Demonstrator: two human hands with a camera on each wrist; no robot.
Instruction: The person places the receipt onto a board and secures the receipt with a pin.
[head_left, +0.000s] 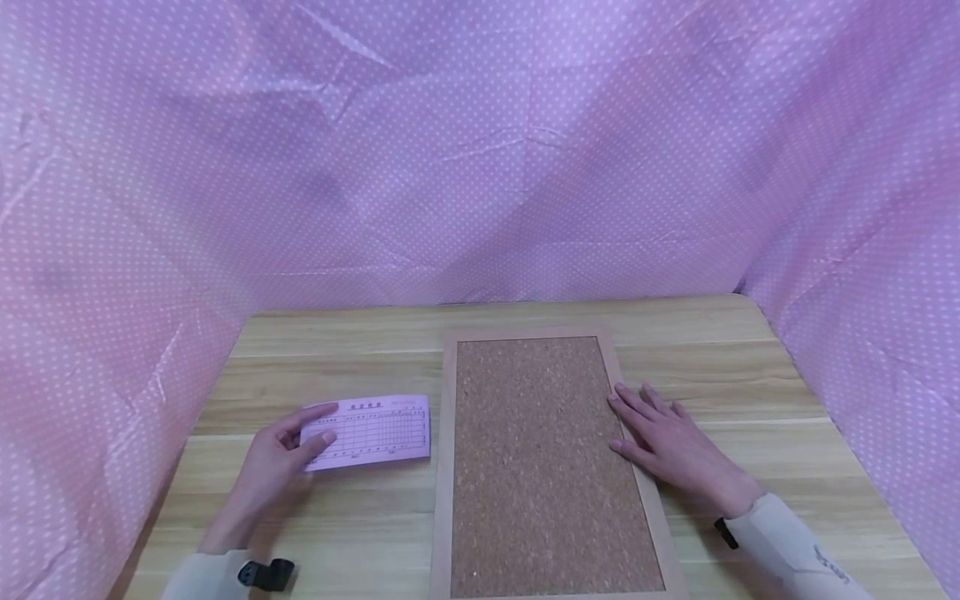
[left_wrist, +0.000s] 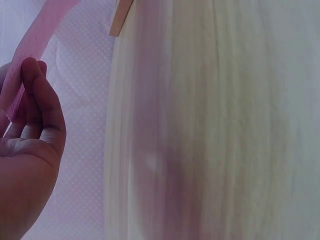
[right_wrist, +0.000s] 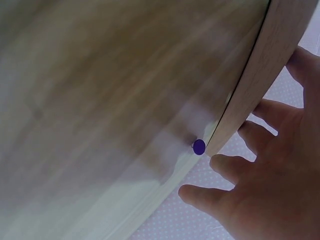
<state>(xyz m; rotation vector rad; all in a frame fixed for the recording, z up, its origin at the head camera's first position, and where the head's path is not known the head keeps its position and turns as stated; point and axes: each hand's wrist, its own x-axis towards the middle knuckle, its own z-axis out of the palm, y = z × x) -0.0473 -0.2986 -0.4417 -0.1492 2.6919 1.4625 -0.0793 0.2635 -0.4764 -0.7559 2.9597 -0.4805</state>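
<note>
A pink slip of paper [head_left: 378, 429], printed with a ruled form, is pinched by its left end between the thumb and fingers of my left hand [head_left: 277, 458]. In the left wrist view the slip [left_wrist: 37, 37] stands edge-on above the table. Right of it lies a cork board [head_left: 547, 467] with a pale wooden frame. My right hand [head_left: 678, 446], fingers spread and fairly straight, rests on the right side of that frame [right_wrist: 260, 70]. A small purple round-headed pin [right_wrist: 199, 147] shows beside the frame in the right wrist view; in the head view the hand hides it.
The light wood-grain table [head_left: 360, 533] carries the board lengthwise near its middle. Pink cloth [head_left: 480, 150] with white dots hangs behind the table and along both sides. Each wrist wears a black strapped device [head_left: 267, 574] at the sleeve's end.
</note>
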